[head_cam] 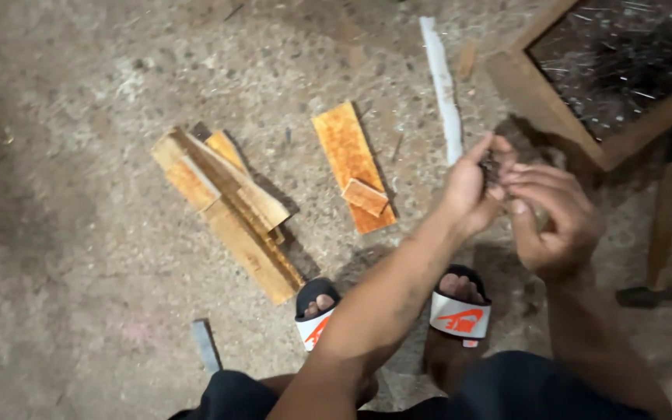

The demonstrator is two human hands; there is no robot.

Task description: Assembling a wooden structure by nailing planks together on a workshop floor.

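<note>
Head view: small dark object (488, 166) between left hand (472, 190) and right hand (551, 222).

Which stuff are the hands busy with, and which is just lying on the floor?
In hand:
left hand
right hand
small dark bits pinched between them

Lying about:
stacked wood pieces
orange plank
white strip
wooden tray
</note>
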